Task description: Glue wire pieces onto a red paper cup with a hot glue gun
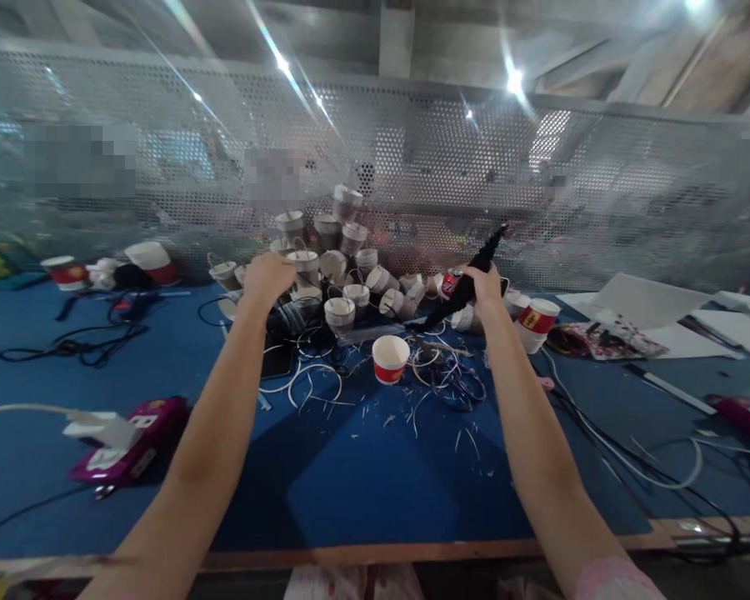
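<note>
My left hand (267,279) is closed over a paper cup at the near edge of a heap of paper cups (341,250) piled against the mesh wall; the cup itself is mostly hidden by my fingers. My right hand (484,287) grips a long black tool (468,283) that slants up to the right, its tip near the mesh. A single red-and-white cup (390,358) stands upright on the blue table (375,483) between my arms. White strips and scraps (425,408) lie scattered around it.
A perforated metal wall (412,167) closes the back of the table. Black cables (81,342) lie at the left, a magenta device (131,442) at front left, more cups (153,262) at back left, white sheets (650,304) and cables (662,475) at the right.
</note>
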The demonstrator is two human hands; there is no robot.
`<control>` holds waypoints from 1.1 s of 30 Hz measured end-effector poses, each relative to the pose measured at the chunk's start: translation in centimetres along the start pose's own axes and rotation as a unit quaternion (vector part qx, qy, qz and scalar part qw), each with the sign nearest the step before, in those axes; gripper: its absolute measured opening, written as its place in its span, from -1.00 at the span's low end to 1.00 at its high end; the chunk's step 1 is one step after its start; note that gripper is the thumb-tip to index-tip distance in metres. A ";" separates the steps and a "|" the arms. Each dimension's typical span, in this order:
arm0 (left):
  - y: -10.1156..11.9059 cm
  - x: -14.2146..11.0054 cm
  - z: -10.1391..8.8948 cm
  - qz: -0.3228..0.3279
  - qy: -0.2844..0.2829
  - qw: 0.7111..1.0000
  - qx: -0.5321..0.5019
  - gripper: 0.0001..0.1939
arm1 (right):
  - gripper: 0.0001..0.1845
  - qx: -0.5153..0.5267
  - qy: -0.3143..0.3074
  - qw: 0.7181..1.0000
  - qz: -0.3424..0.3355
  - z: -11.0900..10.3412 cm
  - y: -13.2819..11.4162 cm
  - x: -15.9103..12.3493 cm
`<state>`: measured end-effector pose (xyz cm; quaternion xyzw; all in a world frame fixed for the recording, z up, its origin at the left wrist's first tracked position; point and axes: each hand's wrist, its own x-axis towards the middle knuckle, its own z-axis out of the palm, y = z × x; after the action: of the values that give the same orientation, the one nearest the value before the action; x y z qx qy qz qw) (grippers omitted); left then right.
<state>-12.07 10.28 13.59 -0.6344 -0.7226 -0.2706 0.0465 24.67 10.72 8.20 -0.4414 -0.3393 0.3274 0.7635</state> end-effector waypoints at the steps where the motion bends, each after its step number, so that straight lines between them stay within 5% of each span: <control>1: 0.4 -0.2 0.0 0.019 -0.041 0.999 0.013 -0.79 | -0.70 0.008 0.001 1.000 0.005 0.5 -0.2 -0.3; 4: 1.5 -1.0 0.0 0.066 -0.120 0.990 0.038 -0.70 | -0.65 0.070 0.007 0.997 0.039 1.9 -1.0 -1.5; 12: 5.8 -3.7 1.5 0.223 0.010 0.973 -0.060 -0.75 | -0.75 0.183 -0.029 0.980 0.077 4.2 -3.0 -4.4; 16: 8.9 -5.9 3.4 0.310 -0.014 0.924 -0.221 -0.72 | -0.69 0.189 -0.123 0.973 0.054 5.7 -3.2 -6.3; 18: 10.0 -6.9 4.5 0.307 -0.027 0.903 -0.300 -0.64 | -0.67 0.187 -0.160 0.968 0.052 6.3 -3.1 -7.3; 22: 10.5 -8.0 5.8 0.258 0.125 0.899 -0.330 -0.49 | -0.66 0.193 -0.193 0.961 0.039 7.0 -3.0 -8.5; 24: 10.4 -8.1 5.9 0.256 0.157 0.893 -0.334 -0.43 | -0.64 0.196 -0.200 0.959 0.038 7.2 -2.9 -8.8; 33: 10.7 -7.9 6.0 0.277 0.030 0.863 -0.422 -0.40 | -0.57 0.193 -0.248 0.948 0.044 7.6 -2.3 -9.6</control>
<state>1.20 6.41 8.81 -0.7590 -0.3324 -0.5444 -0.1307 13.63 5.54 11.00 -0.2046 -0.4284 0.5193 0.7106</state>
